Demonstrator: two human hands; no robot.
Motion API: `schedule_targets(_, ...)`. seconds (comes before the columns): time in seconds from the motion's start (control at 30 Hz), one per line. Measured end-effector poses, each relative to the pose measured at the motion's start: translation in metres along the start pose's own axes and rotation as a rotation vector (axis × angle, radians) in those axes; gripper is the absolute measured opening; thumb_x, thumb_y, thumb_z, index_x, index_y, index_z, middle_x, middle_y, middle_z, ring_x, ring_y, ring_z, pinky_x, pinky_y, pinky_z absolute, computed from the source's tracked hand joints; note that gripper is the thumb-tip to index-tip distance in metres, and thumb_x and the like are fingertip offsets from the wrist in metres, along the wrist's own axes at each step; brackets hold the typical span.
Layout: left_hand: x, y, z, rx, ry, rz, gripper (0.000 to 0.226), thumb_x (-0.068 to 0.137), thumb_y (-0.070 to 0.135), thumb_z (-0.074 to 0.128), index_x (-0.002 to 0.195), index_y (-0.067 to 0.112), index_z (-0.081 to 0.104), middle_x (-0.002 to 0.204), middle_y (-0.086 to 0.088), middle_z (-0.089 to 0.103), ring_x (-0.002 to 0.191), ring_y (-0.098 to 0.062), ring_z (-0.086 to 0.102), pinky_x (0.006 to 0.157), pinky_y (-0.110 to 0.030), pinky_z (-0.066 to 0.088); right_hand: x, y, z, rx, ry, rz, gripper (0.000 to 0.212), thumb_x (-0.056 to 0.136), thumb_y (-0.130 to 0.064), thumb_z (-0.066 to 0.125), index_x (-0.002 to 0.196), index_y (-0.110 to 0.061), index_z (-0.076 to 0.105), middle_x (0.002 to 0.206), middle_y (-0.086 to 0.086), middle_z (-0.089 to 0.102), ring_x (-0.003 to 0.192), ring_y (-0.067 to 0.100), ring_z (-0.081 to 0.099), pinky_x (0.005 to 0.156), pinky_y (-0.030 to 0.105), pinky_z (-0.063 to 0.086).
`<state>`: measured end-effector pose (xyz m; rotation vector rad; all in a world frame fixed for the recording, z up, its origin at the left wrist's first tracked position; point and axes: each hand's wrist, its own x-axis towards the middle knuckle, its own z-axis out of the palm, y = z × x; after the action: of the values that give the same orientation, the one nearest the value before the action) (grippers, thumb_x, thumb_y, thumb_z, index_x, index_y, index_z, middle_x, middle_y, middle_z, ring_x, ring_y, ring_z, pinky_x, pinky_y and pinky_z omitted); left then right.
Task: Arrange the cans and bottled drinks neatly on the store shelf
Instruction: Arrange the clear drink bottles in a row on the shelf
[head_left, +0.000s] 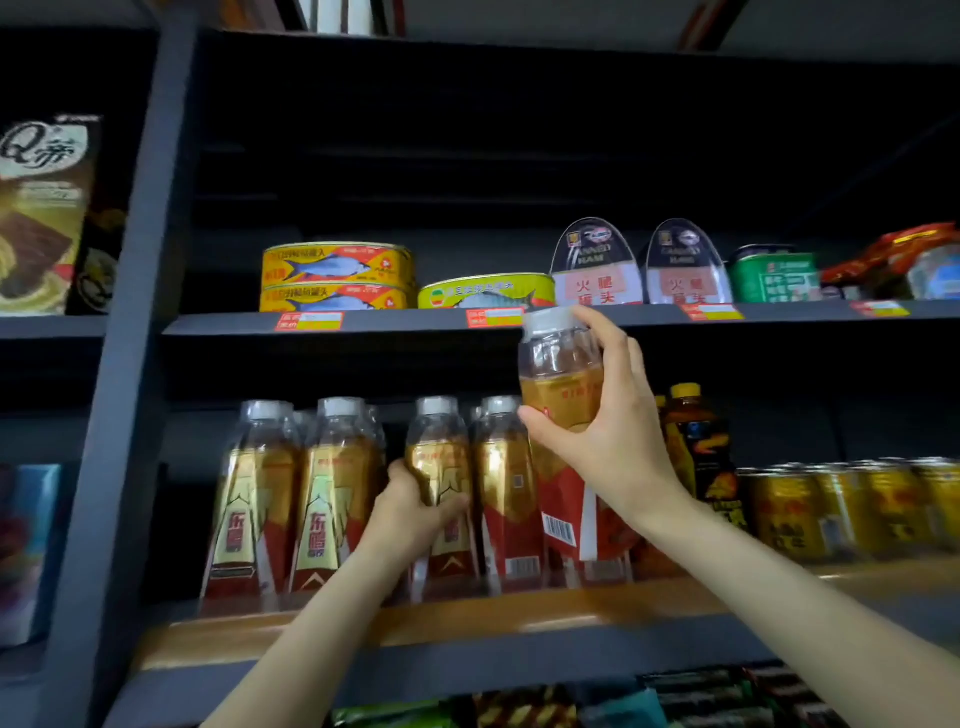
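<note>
Right now the right hand (608, 415) is holding a raised bottle (563, 374) of amber drink with a white cap just right of the frame's centre, thumb on its left side and fingers curled over its right, so this grip is grasping the bottle well above the shelf board (467, 618). The bottle is hanging in front of the edge of the upper shelf (415, 322), clear of the row below. Lower and to the left, the left hand (415, 506) is wrapping round the waist of a standing bottle (441, 488), third in the row of bottles (291, 499) that is lining the shelf board; that grip is clenched on it. The step in hand looks like straightening the bottled drinks: one being steadied or shifted while another is being carried to a place. The next move probably calls for lowering the raised bottle upright into a gap beside its fellows, label outward, without knocking the neighbours. Further right, a dark bottle (696, 447) with a yellow cap and a line of gold cans (852, 504) are standing on the same board. Above, fish tins (337, 275), ham tins (639, 265) and a green tin (774, 275) are sitting on the upper shelf, with red price tags (309, 321) along its edge.
</note>
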<state>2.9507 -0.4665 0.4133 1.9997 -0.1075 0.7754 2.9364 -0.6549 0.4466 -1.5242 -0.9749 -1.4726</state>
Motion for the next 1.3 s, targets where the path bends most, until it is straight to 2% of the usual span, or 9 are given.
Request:
schedule_targets(0.1,-0.005,0.003,-0.003,0.178,0.023,0.05,0.076,0.088,0.025,0.064,0.145,0.005,0.019,0.136,-0.013,0.047,0.116,-0.024,0.054,0.094,-0.031,0.047,-0.003,-0.003,0.012,0.052,0.01,0.027,0.082,0.074,-0.017,0.08,0.131,-0.041,0.026,0.126,-0.005,0.036,0.11,-0.002,0.044,0.085,-0.001,0.038)
schedule_targets(0.2,-0.033,0.002,-0.02,0.386,0.231,0.424,0.069,0.091,0.017,0.058,0.149,0.011,0.02,0.145,-0.004,0.037,0.123,-0.018,0.046,0.094,-0.016,0.032,-0.002,-0.014,0.024,0.076,0.021,0.037,0.083,0.074,-0.018,0.08,0.136,-0.035,0.027,0.125,-0.006,0.036,0.11,-0.011,0.04,0.084,-0.001,0.038)
schedule_targets(0.3,-0.035,-0.029,-0.052,0.621,0.513,0.681,0.06,0.083,0.007,0.061,0.14,0.012,0.042,0.141,-0.012,0.045,0.131,-0.032,0.039,0.106,-0.044,0.03,-0.002,-0.029,0.045,0.098,0.021,0.058,0.082,0.075,-0.021,0.079,0.136,-0.034,0.027,0.124,-0.004,0.036,0.108,-0.005,0.043,0.087,0.003,0.037)
schedule_targets(0.37,-0.032,-0.056,-0.065,0.676,0.513,0.534,0.064,0.085,0.017,0.06,0.144,0.021,0.037,0.149,-0.012,0.034,0.14,-0.032,0.021,0.108,-0.055,0.022,-0.008,-0.036,0.066,0.091,0.015,0.059,0.083,0.075,-0.025,0.078,0.14,-0.032,0.026,0.128,0.0,0.037,0.115,0.009,0.044,0.096,0.021,0.043)
schedule_targets(0.43,-0.035,-0.071,-0.066,0.691,0.493,0.45,0.059,0.09,0.037,0.041,0.147,0.031,0.028,0.153,-0.009,0.027,0.143,-0.027,0.01,0.109,-0.057,0.02,-0.016,-0.039,0.088,0.053,0.023,0.032,0.083,0.075,-0.032,0.075,0.14,-0.034,0.023,0.131,0.004,0.037,0.118,0.016,0.044,0.097,0.032,0.045)
schedule_targets(0.67,-0.038,-0.079,-0.063,0.735,0.462,0.47,0.064,0.084,0.044,0.019,0.147,0.035,0.014,0.151,-0.006,0.032,0.141,-0.018,0.004,0.112,-0.049,0.01,-0.012,-0.037,0.12,-0.174,0.088,0.142,0.081,0.075,-0.029,0.078,0.143,-0.019,0.034,0.134,0.016,0.038,0.116,0.029,0.044,0.092,0.038,0.044)
schedule_targets(1.0,-0.033,-0.084,-0.062,0.725,0.5,0.505,0.063,0.085,0.04,0.021,0.148,0.032,0.018,0.15,-0.007,0.036,0.138,-0.016,0.0,0.11,-0.045,0.005,-0.03,-0.019,0.14,-0.518,-0.331,0.311,0.091,0.091,-0.046,0.056,0.152,-0.027,-0.008,0.154,0.019,0.006,0.137,0.039,0.021,0.11,0.046,0.026)
schedule_targets(1.17,-0.034,-0.084,-0.061,0.746,0.493,0.486,0.065,0.084,0.042,0.017,0.148,0.033,0.016,0.152,-0.006,0.032,0.141,-0.018,-0.003,0.112,-0.046,0.004,-0.036,-0.019,0.098,-0.44,-0.603,0.145,0.087,0.09,-0.035,0.062,0.152,-0.033,0.002,0.156,-0.002,-0.023,0.145,0.03,-0.003,0.117,0.047,0.019)
schedule_targets(1.3,-0.038,-0.08,-0.059,0.744,0.451,0.452,0.07,0.08,0.046,0.008,0.149,0.034,0.011,0.155,-0.003,0.024,0.145,-0.022,-0.003,0.114,-0.043,-0.001,-0.041,-0.017,0.073,-0.401,-0.779,0.136,0.109,0.077,-0.024,0.079,0.15,-0.042,0.0,0.154,-0.012,-0.029,0.133,0.024,0.039,0.091,0.026,0.049)
